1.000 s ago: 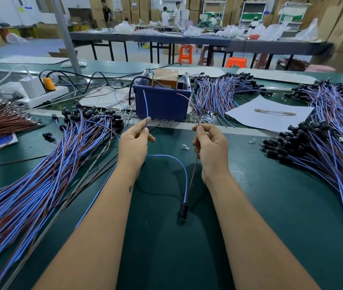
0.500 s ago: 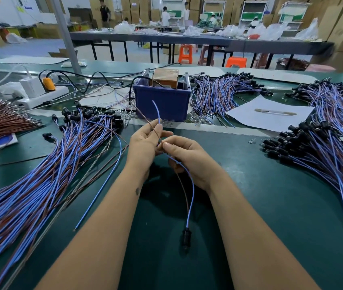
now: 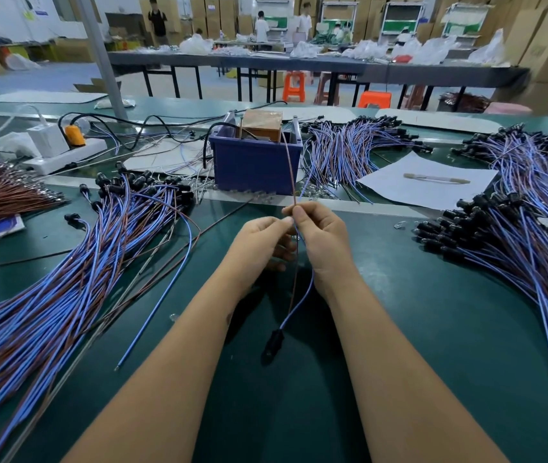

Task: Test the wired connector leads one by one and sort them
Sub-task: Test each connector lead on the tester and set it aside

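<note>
One lead [image 3: 294, 295] at frame center hangs vertical, its two wires up and one black connector [image 3: 272, 344] down. The left hand [image 3: 262, 242] and right hand [image 3: 319, 238] both pinch its wires.

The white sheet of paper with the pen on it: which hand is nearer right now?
Right. The right hand is nearer to the white sheet of paper, which lies up and to its right. The left hand sits beyond the right, farther from it.

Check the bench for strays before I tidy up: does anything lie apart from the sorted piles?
Yes. One loose blue wire lies alone on the green mat, right of the left bundle. A few small clear bits sit scattered near the right pile.
</note>
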